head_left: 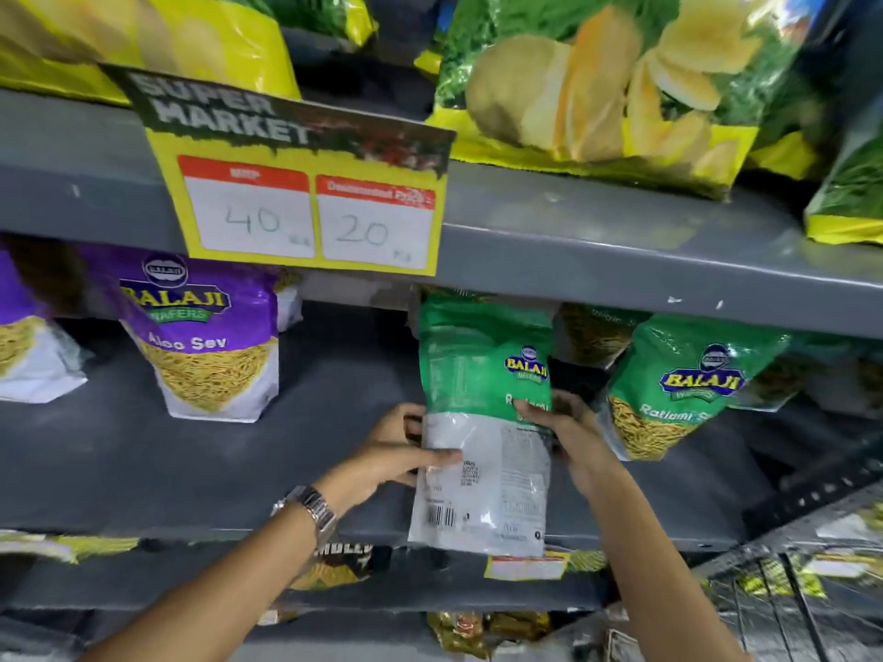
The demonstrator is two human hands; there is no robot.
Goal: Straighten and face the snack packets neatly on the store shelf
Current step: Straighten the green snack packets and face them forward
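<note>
A green and white Balaji snack packet (482,375) stands at the front of the grey middle shelf (200,475), its back with the barcode turned toward me. My left hand (406,451) grips its left edge, thumb across the white panel. My right hand (573,437) holds its right edge. Another green Ratlami Sev packet (678,384) leans just to the right, front facing out. A purple Aloo Sev packet (210,336) stands upright to the left, with a second purple one (28,336) at the far left edge.
A yellow price sign (306,203) reading 40 and 20 hangs from the upper shelf lip. Big yellow-green chip bags (597,83) fill the upper shelf. More packets sit behind the green ones and on the lower shelf (334,566). A wire rack (788,590) is at the lower right.
</note>
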